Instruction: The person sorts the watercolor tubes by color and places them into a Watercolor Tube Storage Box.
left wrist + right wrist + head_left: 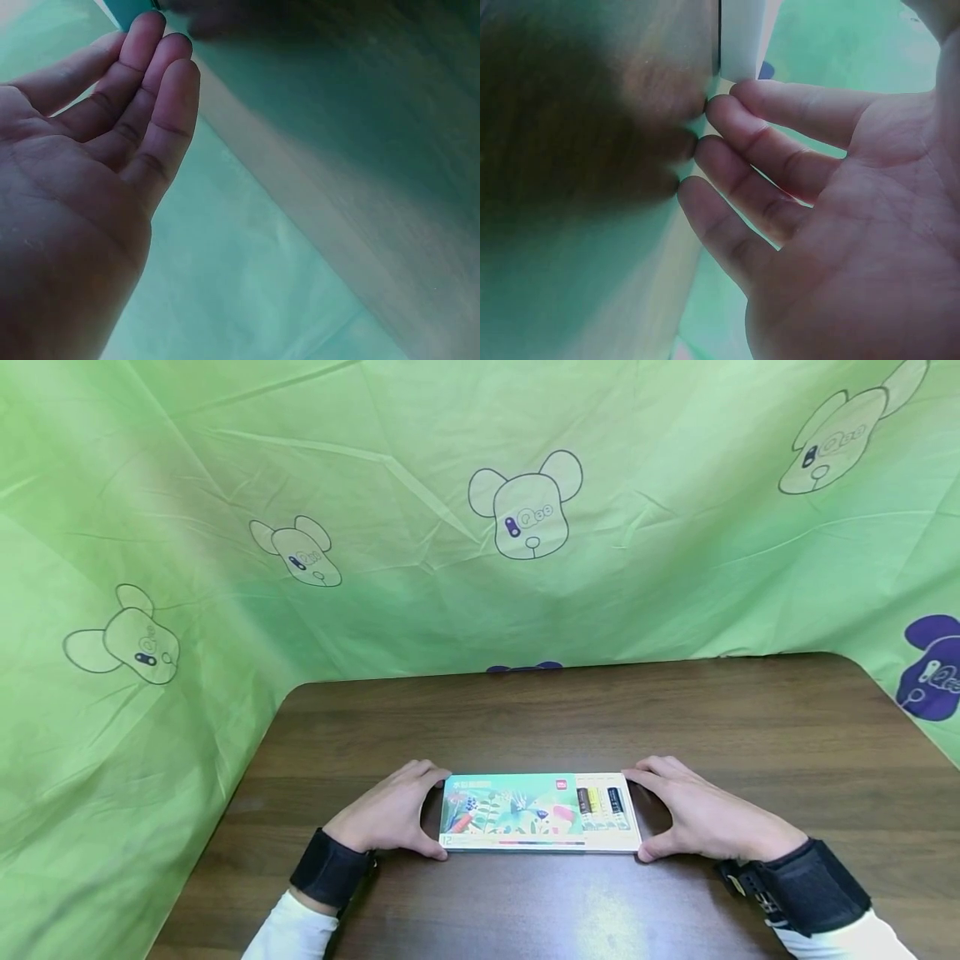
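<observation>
A flat art-supply box lies on the table in the head view, its long side running left to right. Its lid is teal with a printed plant picture; the white right part shows several coloured sticks or tubes. My left hand holds the left end, thumb at the near corner and index finger at the far one. The right hand grips the opposite end in the same way. In the left wrist view, a teal corner of the box shows beyond the fingertips. The right wrist view has the box's pale side above the fingers.
The brown wooden table reaches back to a green cloth printed with mouse-like heads, which hangs behind and along the sides. Black bands circle both wrists, below white sleeves.
</observation>
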The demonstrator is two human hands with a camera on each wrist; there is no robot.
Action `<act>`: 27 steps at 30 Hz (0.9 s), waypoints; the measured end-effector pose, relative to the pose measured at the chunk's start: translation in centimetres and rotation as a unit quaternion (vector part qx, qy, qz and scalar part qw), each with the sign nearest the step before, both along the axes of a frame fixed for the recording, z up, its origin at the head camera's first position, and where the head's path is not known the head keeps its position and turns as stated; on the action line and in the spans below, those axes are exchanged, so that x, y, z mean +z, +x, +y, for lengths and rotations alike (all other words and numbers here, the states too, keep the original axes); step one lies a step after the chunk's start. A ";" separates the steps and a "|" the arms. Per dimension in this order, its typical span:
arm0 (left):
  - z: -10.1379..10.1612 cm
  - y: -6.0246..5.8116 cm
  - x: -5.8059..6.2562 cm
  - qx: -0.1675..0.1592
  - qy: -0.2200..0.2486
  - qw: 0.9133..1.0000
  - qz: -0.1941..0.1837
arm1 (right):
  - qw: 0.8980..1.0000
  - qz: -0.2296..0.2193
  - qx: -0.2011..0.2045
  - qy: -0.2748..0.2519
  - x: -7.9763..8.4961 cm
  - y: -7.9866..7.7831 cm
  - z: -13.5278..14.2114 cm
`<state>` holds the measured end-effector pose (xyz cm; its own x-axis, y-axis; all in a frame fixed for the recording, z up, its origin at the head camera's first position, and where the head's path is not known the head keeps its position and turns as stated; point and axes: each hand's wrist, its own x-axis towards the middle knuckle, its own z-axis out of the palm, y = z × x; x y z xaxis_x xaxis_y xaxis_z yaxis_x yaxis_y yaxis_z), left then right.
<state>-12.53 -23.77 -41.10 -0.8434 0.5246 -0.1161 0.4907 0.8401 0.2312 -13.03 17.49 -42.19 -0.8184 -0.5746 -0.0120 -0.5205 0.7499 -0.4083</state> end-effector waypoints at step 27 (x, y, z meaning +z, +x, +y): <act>1.8 -0.5 0.2 -0.017 0.002 1.000 -0.002 | 1.000 0.024 0.018 -0.008 0.0 0.0 -0.3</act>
<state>-13.07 -22.01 -40.90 -0.8244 0.5536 -0.1183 0.5181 0.8220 0.2363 -12.99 17.23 -42.16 -0.7965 -0.6036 0.0355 -0.5663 0.7241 -0.3936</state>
